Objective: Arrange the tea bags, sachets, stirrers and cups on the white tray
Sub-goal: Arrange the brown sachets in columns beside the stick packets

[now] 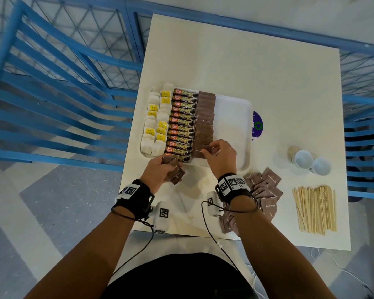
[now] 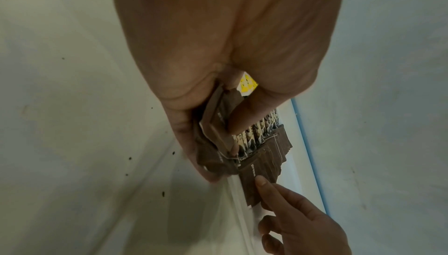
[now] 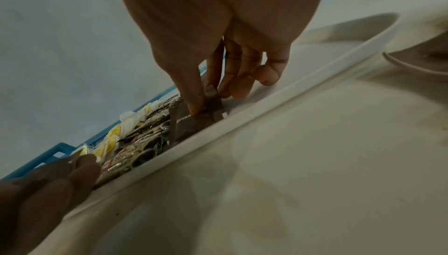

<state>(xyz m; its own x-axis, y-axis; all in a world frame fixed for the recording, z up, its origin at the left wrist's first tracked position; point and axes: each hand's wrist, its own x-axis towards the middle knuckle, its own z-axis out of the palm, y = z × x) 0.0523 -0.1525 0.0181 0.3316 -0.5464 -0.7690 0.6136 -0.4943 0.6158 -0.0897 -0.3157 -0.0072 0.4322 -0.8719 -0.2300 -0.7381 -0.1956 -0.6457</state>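
Note:
The white tray (image 1: 233, 117) holds a column of tea bags (image 1: 158, 119), a column of coffee granule sachets (image 1: 183, 124) and a column of brown sugar sachets (image 1: 205, 119). My right hand (image 1: 219, 156) pinches a brown sachet (image 3: 214, 103) at the near end of that column, over the tray. My left hand (image 1: 160, 171) grips a small stack of brown sachets (image 2: 218, 134) at the tray's near edge. Loose brown sachets (image 1: 266, 190) lie by my right wrist. Wooden stirrers (image 1: 315, 208) and two white cups (image 1: 311, 161) sit to the right.
A purple round sticker (image 1: 257, 126) shows past the tray's right rim. The table (image 1: 246, 67) is white, with blue railings (image 1: 52, 93) on the left and far sides. The tray's right half is bare.

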